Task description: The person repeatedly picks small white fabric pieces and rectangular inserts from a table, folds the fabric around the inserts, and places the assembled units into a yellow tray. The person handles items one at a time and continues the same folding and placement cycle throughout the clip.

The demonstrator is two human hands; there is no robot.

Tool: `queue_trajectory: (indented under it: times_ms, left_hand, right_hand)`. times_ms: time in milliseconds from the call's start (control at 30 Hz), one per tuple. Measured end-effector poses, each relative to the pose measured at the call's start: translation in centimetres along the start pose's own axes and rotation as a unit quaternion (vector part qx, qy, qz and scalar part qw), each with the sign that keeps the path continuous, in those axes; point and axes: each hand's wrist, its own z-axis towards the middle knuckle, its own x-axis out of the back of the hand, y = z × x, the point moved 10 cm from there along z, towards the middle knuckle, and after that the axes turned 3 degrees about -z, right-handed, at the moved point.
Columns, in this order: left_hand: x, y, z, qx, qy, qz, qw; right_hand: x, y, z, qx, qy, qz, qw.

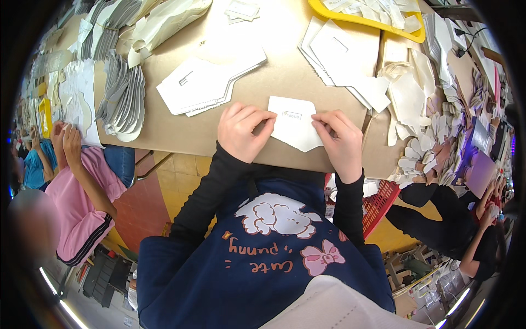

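A white flat cut piece (294,127), with a small rectangular mark near its top and a jagged lower edge, lies at the table's near edge between my hands. My left hand (242,130) pinches its left edge between thumb and index finger. On the other side, my right hand (342,140) has thumb and fingers closed at the right edge. Just beyond my left hand is a fanned stack of similar white pieces (200,82). Another such stack (337,52) spreads out beyond my right hand.
A yellow tray (419,36) of small white pieces sits far right. Bundles of grey-edged pieces (123,98) lie left, cream pieces (408,88) right. A red basket (383,204) stands below the table's right side. A person in pink (87,181) works at left; others are at right.
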Motion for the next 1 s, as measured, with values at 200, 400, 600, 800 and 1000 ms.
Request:
queue_trajectory:
  times_ms: [200, 400, 600, 800, 1000]
  left_hand:
    - [-0.1, 0.0, 0.0, 0.014, 0.005, 0.004, 1.0]
    - [-0.2, -0.2, 0.5, 0.018, 0.009, 0.013, 1.0]
    - [-0.4, -0.2, 0.4, 0.021, 0.007, 0.021, 1.0]
    - [-0.7, -0.3, 0.2, 0.038, -0.003, 0.053, 0.998]
    - [-0.4, -0.5, 0.1, 0.043, 0.003, 0.06, 0.997]
  right_hand:
    - [-0.1, 0.1, 0.1, -0.007, -0.002, 0.003, 1.0]
    - [-0.3, 0.2, 0.7, -0.014, -0.013, -0.013, 1.0]
    - [-0.5, -0.4, 0.7, -0.005, -0.028, -0.065, 0.997]
    - [-0.6, -0.7, 0.7, 0.004, -0.037, -0.086, 0.996]
    - [-0.8, -1.2, 0.3, 0.018, -0.016, -0.11, 0.994]
